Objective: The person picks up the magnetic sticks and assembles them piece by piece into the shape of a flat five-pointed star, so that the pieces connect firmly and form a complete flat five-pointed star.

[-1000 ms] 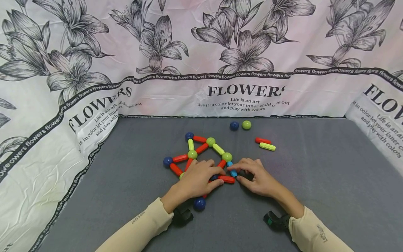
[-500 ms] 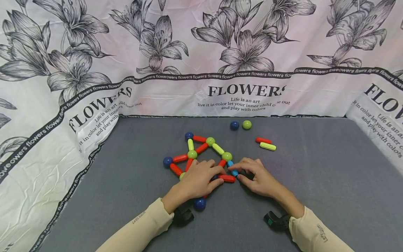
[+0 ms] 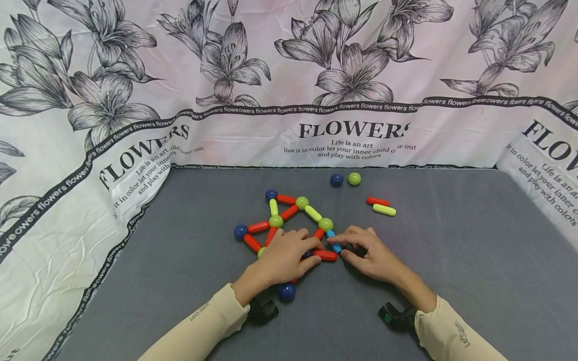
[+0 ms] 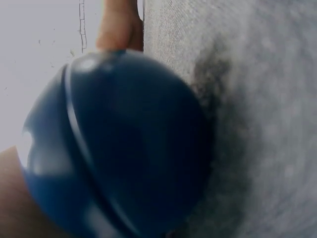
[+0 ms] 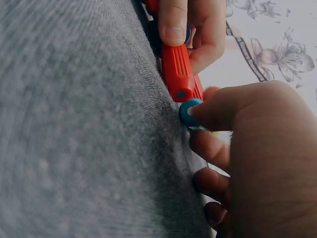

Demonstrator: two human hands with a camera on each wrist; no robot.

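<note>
My left hand (image 3: pixel 286 254) lies over the near part of a flat frame of rods and balls, hiding some of it. Its thumb and fingers pinch a red magnetic rod (image 3: pixel 325 255) beside a dark blue ball (image 3: pixel 307 254). With thumb and index finger, my right hand (image 3: pixel 371 254) pinches a light blue magnetic rod (image 3: pixel 333 241). That rod's far end meets a green ball (image 3: pixel 325 224); its near end (image 5: pixel 189 112) shows close to the red rod's free end in the right wrist view. Another blue ball (image 4: pixel 119 148) fills much of the left wrist view.
The frame's far side has a green ball (image 3: pixel 302 202) and a blue ball (image 3: pixel 271 195). Apart from it lie a loose blue ball (image 3: pixel 336 180), a green ball (image 3: pixel 354 178), a red rod (image 3: pixel 377 201) and a yellow-green rod (image 3: pixel 384 210). Flowered cloth (image 3: pixel 253 135) borders the grey tabletop.
</note>
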